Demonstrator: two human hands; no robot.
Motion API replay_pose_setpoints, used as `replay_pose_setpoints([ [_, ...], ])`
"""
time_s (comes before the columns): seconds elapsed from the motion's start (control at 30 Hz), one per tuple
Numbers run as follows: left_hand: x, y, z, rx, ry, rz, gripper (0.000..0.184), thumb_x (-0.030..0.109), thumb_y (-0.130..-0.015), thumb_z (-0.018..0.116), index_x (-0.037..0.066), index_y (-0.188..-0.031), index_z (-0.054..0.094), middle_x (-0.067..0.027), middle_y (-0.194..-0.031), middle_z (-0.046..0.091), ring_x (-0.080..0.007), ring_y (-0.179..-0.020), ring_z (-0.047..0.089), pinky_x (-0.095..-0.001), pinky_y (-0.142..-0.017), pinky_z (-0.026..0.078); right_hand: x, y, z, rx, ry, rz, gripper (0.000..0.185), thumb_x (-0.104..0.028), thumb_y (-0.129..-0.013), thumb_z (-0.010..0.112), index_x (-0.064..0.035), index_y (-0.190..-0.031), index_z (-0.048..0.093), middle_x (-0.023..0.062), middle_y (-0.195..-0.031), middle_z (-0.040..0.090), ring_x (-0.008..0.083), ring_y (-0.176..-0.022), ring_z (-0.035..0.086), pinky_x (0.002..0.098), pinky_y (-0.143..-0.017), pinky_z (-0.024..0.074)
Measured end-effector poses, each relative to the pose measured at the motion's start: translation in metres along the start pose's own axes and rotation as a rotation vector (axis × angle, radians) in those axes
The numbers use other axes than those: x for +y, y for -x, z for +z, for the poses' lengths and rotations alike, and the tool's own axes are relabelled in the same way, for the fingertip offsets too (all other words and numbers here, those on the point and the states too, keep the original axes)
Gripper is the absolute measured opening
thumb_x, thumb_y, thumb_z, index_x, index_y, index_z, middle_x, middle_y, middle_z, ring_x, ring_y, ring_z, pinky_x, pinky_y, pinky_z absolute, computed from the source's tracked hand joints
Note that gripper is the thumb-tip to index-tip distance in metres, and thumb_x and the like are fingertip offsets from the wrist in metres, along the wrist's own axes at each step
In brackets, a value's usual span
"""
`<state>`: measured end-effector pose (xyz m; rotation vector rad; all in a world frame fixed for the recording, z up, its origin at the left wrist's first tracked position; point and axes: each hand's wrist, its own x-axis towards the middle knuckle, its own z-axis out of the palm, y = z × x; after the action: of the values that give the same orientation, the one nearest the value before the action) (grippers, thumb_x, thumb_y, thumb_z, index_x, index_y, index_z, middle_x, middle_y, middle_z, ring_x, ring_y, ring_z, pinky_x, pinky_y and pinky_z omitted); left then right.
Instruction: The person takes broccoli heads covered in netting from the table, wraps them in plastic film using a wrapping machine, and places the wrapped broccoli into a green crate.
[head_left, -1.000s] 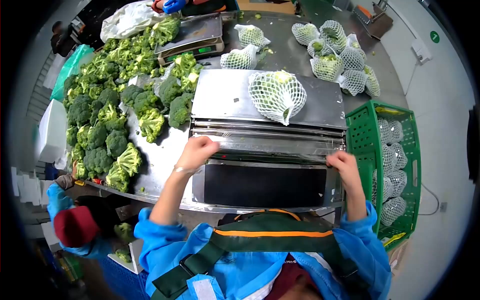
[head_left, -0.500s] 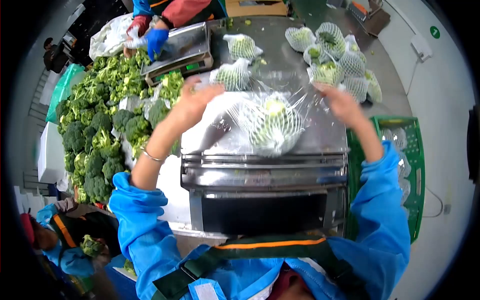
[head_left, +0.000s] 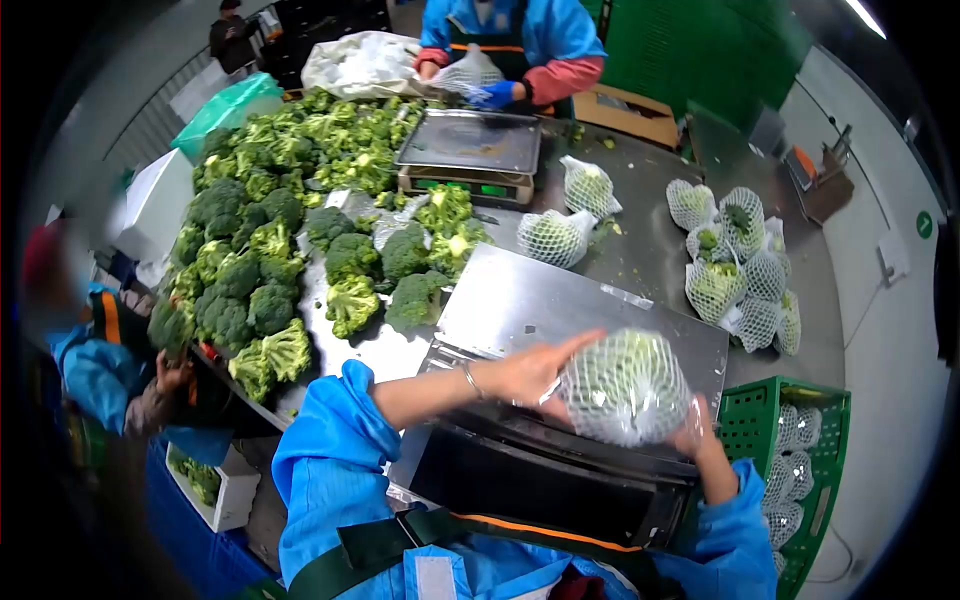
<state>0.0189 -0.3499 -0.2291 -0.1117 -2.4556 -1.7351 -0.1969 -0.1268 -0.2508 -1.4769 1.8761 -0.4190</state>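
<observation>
1. Above the metal machine [head_left: 520,310], the netted bundle [head_left: 627,390] is held in the air between both hands, and shiny clear film shows around its white net
2. The left hand [head_left: 535,376] holds the bundle from its left side, with the fingers stretched along the upper edge
3. The right hand [head_left: 692,432] supports the bundle at its lower right side; its fingers are partly hidden, so I cannot tell exactly how they bend
4. Beneath the forearms is the black panel [head_left: 530,485] of the machine, on the side near the body
5. To the right stands a green crate [head_left: 748,420], with several netted pieces inside it
6. Beyond the machine, two other netted bundles [head_left: 555,238] lie near the scale [head_left: 465,185]
7. On the left part of the table, many loose broccoli heads [head_left: 240,280] lie in a big pile
</observation>
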Motion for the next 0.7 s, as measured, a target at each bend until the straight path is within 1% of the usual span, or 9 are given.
replay_pose_setpoints([
  [0.17,0.024,0.068,0.075,-0.071,0.089,-0.109,0.105,0.033,-0.067,0.077,0.005,-0.139,0.006,-0.0204,-0.123,0.048,-0.0288,-0.106,0.054,-0.0381,-0.093,0.042,-0.027,0.091,0.067,0.038,-0.613,0.19,0.045,-0.019,-0.067,0.073,-0.0032,-0.107,0.06,0.0077,-0.104,0.064,0.0196,-0.094,0.061,0.0317,-0.085,0.047],
  [0.23,0.068,0.097,0.083,-0.292,0.536,-0.524,0.092,0.038,-0.078,0.066,0.008,-0.14,0.004,-0.021,-0.124,0.046,-0.0295,-0.106,0.054,-0.0406,-0.092,0.043,-0.059,0.125,0.073,-0.195,-0.53,0.426,0.047,-0.012,-0.063,0.077,-0.0005,-0.105,0.06,0.0089,-0.099,0.065,0.0199,-0.089,0.062,0.0307,-0.08,0.0485],
  [0.3,0.059,0.137,0.119,-0.238,0.533,-0.456,0.088,0.054,-0.082,0.052,0.007,-0.141,0.007,-0.0199,-0.132,0.04,-0.0297,-0.118,0.045,-0.0377,-0.098,0.037,-0.022,0.156,0.124,-0.229,-0.605,0.351,0.049,-0.019,-0.067,0.074,0.0015,-0.109,0.057,0.0103,-0.103,0.062,0.0199,-0.094,0.06,0.0332,-0.085,0.0454],
  [0.37,0.021,0.173,0.142,-0.16,1.133,-0.847,0.069,0.049,-0.09,0.04,0.005,-0.139,0.018,-0.0186,-0.131,0.042,-0.0252,-0.121,0.042,-0.0314,-0.098,0.037,0.204,0.193,0.291,-0.345,-1.025,0.567,0.049,-0.024,-0.075,0.067,0.0023,-0.114,0.053,0.0138,-0.111,0.058,0.0216,-0.102,0.056,0.0359,-0.092,0.04],
  [0.43,0.044,0.185,0.136,0.077,1.665,-1.002,0.056,0.041,-0.093,0.039,0.004,-0.135,0.031,-0.0146,-0.126,0.047,-0.0202,-0.115,0.048,-0.0272,-0.095,0.04,0.029,0.182,0.179,-0.126,-1.712,0.54,0.025,-0.024,-0.085,0.054,-0.003,-0.096,0.064,0.0131,-0.107,0.059,0.0222,-0.101,0.054,0.0339,-0.09,0.0407],
  [0.5,0.034,0.188,0.149,0.025,0.634,-0.674,0.037,0.033,-0.092,0.046,0.003,-0.11,0.057,-0.0084,-0.101,0.062,-0.015,-0.095,0.059,-0.0265,-0.086,0.046,0.012,0.172,0.191,0.027,-1.762,0.675,0.025,-0.023,-0.087,0.053,-0.0025,-0.098,0.062,0.0141,-0.101,0.062,0.0214,-0.092,0.058,0.0325,-0.081,0.0449],
  [0.53,0.042,0.181,0.15,0.17,0.549,-0.738,0.034,0.032,-0.092,0.047,0.003,-0.105,0.058,-0.0074,-0.093,0.064,-0.0146,-0.086,0.06,-0.0264,-0.079,0.048,-0.006,0.184,0.195,0.273,-0.896,0.558,0.026,-0.024,-0.088,0.054,-0.0014,-0.097,0.061,0.0145,-0.085,0.065,0.0173,-0.07,0.06,0.0284,-0.061,0.047],
  [0.63,0.037,0.166,0.152,0.529,-0.249,-0.344,0.03,0.028,-0.093,0.046,0.002,-0.094,0.06,-0.0042,-0.072,0.062,-0.0125,-0.059,0.06,-0.0252,-0.054,0.049,-0.067,0.161,0.194,0.763,-1.061,0.466,0.026,-0.022,-0.089,0.051,-0.0007,-0.075,0.055,0.0076,-0.055,0.058,0.0111,-0.037,0.045,0.0241,-0.037,0.036],
  [0.7,0.04,0.161,0.139,0.606,0.604,-0.661,0.031,0.027,-0.094,0.043,0.0,-0.09,0.058,-0.003,-0.059,0.054,-0.0087,-0.045,0.051,-0.0216,-0.042,0.04,-0.068,0.165,0.184,0.803,-1.015,0.513,0.025,-0.026,-0.091,0.047,-0.0049,-0.077,0.051,0.0025,-0.045,0.045,0.0103,-0.03,0.037,0.0238,-0.031,0.0295],
])
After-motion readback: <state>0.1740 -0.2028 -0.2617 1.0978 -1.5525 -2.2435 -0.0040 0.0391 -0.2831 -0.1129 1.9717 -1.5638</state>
